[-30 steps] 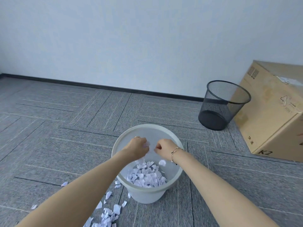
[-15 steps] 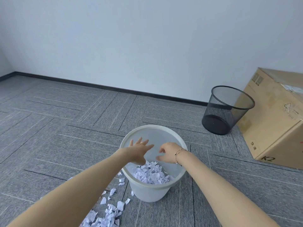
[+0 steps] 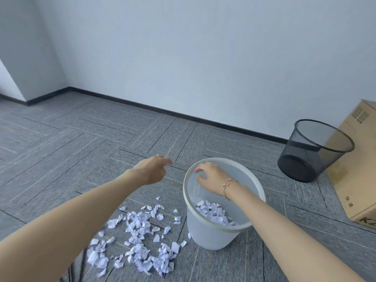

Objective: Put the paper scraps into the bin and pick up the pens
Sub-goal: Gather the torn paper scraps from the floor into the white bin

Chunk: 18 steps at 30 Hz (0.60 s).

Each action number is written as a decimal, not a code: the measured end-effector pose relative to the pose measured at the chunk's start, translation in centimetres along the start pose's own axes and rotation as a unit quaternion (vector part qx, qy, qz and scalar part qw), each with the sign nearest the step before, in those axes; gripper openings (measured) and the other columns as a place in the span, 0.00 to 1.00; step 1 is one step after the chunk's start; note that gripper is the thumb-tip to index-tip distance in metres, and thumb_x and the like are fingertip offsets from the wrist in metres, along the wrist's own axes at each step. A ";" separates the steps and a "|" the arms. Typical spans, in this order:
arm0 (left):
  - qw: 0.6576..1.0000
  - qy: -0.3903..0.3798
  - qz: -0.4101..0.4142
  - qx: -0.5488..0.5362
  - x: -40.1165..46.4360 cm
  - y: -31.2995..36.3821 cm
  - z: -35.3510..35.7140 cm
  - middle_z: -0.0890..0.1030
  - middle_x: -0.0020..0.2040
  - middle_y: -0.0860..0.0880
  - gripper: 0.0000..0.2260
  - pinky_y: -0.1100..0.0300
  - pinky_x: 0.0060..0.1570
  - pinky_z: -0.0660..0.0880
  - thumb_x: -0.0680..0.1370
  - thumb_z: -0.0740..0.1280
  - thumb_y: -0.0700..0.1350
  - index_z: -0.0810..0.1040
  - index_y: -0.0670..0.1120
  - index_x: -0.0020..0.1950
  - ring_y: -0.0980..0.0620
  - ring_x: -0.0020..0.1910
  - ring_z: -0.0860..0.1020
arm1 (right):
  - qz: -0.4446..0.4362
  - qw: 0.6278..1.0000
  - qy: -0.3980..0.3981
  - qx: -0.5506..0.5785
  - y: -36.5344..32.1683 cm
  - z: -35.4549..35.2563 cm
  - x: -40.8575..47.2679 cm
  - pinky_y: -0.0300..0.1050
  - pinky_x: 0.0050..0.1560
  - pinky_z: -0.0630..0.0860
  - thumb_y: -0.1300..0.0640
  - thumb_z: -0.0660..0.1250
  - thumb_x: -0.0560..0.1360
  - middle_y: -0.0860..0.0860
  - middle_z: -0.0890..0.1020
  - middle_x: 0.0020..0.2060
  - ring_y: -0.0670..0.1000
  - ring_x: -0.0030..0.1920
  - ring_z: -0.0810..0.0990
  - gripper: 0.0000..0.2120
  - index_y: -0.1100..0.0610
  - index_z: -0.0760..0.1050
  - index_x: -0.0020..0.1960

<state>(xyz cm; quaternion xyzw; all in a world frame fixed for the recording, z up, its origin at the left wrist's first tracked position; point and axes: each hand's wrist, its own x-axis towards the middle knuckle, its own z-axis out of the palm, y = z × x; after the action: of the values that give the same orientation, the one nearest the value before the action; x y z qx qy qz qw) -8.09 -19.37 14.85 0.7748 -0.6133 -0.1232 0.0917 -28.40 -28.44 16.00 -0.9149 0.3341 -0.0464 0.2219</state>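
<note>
While the grey carpet floor (image 3: 85, 151) fills most of the view, a cardboard box (image 3: 358, 163) stands at the right edge, and a black mesh bin (image 3: 313, 153) sits just beside it, near the wall. Closer to the person stands the white plastic bin (image 3: 205, 235), upright, with a layer of paper scraps inside (image 3: 214, 212) at its bottom. Left of this bin, a bigger spread of paper scraps on the floor (image 3: 140, 237) lies on the carpet, some pieces just beside the bin wall. The right hand (image 3: 209, 175) hangs over the bin opening, its fingers loosely bent downward and holding nothing; a thin bracelet (image 3: 228, 185) is around its wrist. The left hand (image 3: 153, 168) is in the air left of the bin, above the carpet, with fingers curled loosely; it is blurred, and I cannot tell if it holds something. No pens show in this view
</note>
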 end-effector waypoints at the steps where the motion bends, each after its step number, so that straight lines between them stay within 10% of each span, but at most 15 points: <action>1: 1.000 0.008 -0.007 -0.006 -0.8 -0.9 0.0 0.72 0.66 0.48 0.19 0.51 0.48 0.79 0.77 0.58 0.39 0.70 0.54 0.65 0.49 0.49 0.79 | -0.018 1.000 0.011 0.002 -1.2 0.6 0.3 0.47 0.62 0.69 0.58 0.58 0.76 0.57 0.77 0.57 0.55 0.60 0.72 0.14 0.58 0.74 0.60; 18: 0.992 -0.026 -0.127 -0.008 -10.4 -11.6 4.9 0.71 0.66 0.44 0.24 0.58 0.38 0.81 0.77 0.58 0.37 0.62 0.53 0.71 0.52 0.39 0.80 | -0.048 0.990 -0.127 -0.021 -7.9 13.4 2.5 0.51 0.64 0.67 0.57 0.57 0.77 0.56 0.72 0.61 0.56 0.66 0.64 0.16 0.56 0.70 0.64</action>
<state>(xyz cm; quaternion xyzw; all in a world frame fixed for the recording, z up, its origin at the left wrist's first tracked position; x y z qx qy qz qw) -1.12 -6.53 7.60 0.8422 -0.5113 -0.1585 0.0653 -18.68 -19.66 7.27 -0.9327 0.2601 0.0671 0.2407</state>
